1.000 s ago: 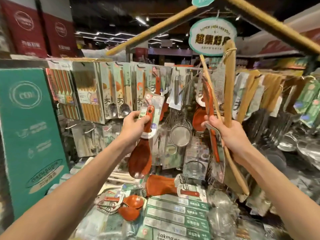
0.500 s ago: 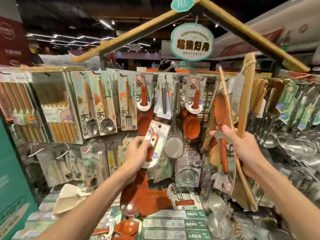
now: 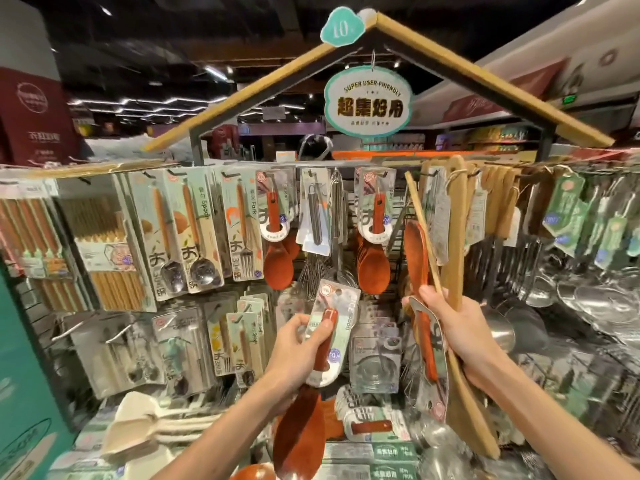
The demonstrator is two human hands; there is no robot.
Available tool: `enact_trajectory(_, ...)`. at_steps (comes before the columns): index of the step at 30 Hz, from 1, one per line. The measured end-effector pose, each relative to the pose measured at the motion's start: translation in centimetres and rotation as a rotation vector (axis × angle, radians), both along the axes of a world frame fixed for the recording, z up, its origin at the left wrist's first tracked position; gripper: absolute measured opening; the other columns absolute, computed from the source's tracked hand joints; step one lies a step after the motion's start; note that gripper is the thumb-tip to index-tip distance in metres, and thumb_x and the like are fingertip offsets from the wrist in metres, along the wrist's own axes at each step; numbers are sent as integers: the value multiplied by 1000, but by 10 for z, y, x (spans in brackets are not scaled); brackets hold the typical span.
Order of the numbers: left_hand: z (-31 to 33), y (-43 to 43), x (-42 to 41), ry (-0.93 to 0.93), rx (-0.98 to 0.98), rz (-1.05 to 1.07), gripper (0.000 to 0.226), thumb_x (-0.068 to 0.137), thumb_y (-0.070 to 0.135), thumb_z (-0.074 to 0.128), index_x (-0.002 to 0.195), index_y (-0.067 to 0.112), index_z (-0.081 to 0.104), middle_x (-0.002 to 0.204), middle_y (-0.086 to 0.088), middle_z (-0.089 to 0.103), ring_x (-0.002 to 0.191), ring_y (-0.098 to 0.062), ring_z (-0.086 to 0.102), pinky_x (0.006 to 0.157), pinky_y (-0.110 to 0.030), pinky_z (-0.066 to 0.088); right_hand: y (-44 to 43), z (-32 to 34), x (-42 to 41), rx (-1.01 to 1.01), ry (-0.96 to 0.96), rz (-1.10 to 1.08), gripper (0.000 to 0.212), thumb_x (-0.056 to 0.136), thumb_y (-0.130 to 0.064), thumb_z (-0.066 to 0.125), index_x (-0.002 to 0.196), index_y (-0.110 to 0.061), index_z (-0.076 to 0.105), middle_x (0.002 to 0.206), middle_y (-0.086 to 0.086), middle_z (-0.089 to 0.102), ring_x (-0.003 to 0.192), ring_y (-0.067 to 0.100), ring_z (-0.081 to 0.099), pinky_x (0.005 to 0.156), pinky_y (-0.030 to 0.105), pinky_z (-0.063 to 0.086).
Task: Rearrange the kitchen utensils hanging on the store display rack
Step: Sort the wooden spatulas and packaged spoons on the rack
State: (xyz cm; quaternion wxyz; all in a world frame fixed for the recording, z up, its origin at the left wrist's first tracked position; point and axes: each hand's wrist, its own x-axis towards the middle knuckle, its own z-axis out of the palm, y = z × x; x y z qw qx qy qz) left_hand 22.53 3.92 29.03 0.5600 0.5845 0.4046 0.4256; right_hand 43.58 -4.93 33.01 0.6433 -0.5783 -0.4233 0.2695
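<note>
1. Rice spoon (image 3: 301, 434), carded, off any hook, now lower before the rack (image 3: 195, 147); left hand (image 3: 294, 351) fingers grip its handle.
2. Right hand (image 3: 460, 334) fingers clutch wooden spatulas (image 3: 453, 237); rehanging looks pending.

Left hand (image 3: 294, 355) and its red rice spoon (image 3: 301, 434) lower now, just under the hanging whisk (image 3: 309, 271).

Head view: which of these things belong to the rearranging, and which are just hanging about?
In the job: rice spoon, held left; wooden spatula and second red spoon, held right.

Just there: chopsticks, whisk, sign, steelware.
</note>
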Motion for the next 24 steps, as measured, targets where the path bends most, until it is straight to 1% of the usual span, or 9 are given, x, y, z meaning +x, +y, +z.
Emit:
enact_trajectory(4,3,-1,13,9,32,-8,22,96,23,64,107,3,62,94,-12,76,78,-20,75,63,-27,59,-2,-2,10,-21,7,29,29,97,-32,56,102,-9,72,91,-2,78,88,18,74,78,35,55)
enact_trajectory(7,6,-1,22,10,54,-37,20,97,22,63,104,3,62,94,-6,77,81,-14,75,63,-19,55,-4,-3,17,-6,47,60,28,97,-29,57,105,-5,70,93,3,78,86,15,75,67,24,56)
enact_trajectory(9,7,-1,26,-31,35,-61,20,96,18,63,101,-1,60,90,-7,78,80,-15,75,61,-17,54,-4,-4,21,-1,64,79,27,97,-27,57,106,-4,69,93,5,78,87,14,75,62,19,56)
enact_trajectory(11,9,2,29,-60,21,-83,18,95,15,64,95,-1,55,88,-11,78,81,-20,75,64,-20,56,-4,-2,25,4,79,86,26,98,-25,56,105,-3,69,95,6,78,87,11,75,61,16,55)
enact_trajectory(13,12,6,33,-54,28,-84,18,95,14,65,92,3,52,89,-15,77,85,-25,75,71,-27,58,-3,1,29,1,63,95,27,98,-25,55,106,-3,69,94,4,78,84,7,74,61,15,54)
enact_trajectory(15,14,9,37,-51,31,-68,17,94,14,66,94,4,52,88,-14,77,83,-23,75,69,-26,58,-4,2,30,-1,77,125,26,100,-26,53,109,-7,68,94,0,78,85,5,74,61,15,54)
enact_trajectory(18,16,9,42,-63,54,-46,17,93,11,67,98,-1,55,76,-7,75,65,-10,72,58,-18,53,-2,0,32,-7,122,176,25,100,-29,51,108,-13,68,99,0,77,91,7,73,63,16,55)
enact_trajectory(21,18,9,45,-65,70,-54,30,93,12,68,107,-12,57,80,-6,76,68,-12,73,61,-20,55,-1,-2,33,-37,158,204,37,99,-35,50,117,-8,67,109,1,76,89,8,73,64,20,56)
enact_trajectory(24,22,11,43,-66,77,-71,28,94,9,65,113,-10,58,84,-8,77,70,-12,74,60,-20,56,1,-1,33,-46,239,214,40,100,-35,49,123,-4,62,109,3,76,82,8,73,61,23,56)
